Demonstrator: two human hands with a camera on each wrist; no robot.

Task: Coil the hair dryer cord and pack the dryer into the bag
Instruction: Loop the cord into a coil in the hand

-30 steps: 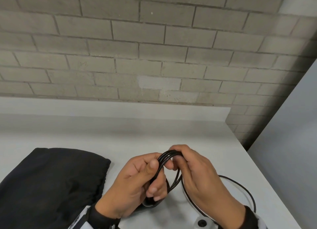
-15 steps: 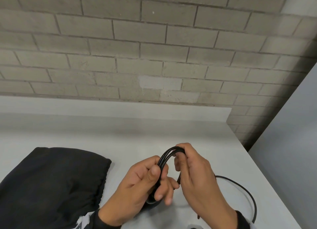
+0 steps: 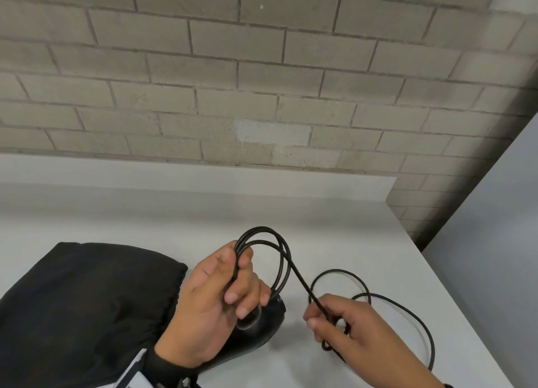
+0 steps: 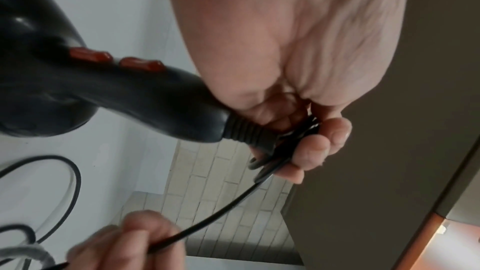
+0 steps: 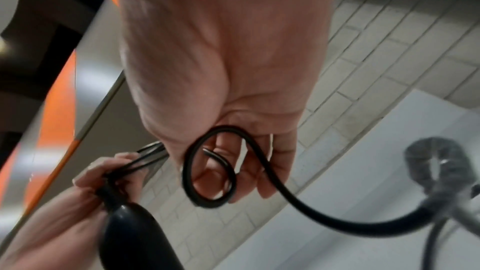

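Observation:
My left hand (image 3: 233,288) grips several loops of the black cord (image 3: 279,259) where it leaves the dryer's handle, above the white table. The black hair dryer (image 3: 256,332) lies under that hand; its handle with two red switches (image 4: 116,61) shows in the left wrist view. My right hand (image 3: 329,320) pinches the loose cord to the right, a small loop (image 5: 207,167) curling round its fingers. More cord (image 3: 407,315) trails in loops on the table past it. The black drawstring bag (image 3: 81,309) lies flat at the left.
The white table (image 3: 145,213) ends at a right edge (image 3: 454,294) close to my right hand, with a brick wall (image 3: 262,82) behind. A blurred dark plug-like object (image 5: 436,161) hangs near the cord in the right wrist view.
My right hand has left the coil and moved right and down along the cord, drawing out a length. The loops in my left hand have opened wider.

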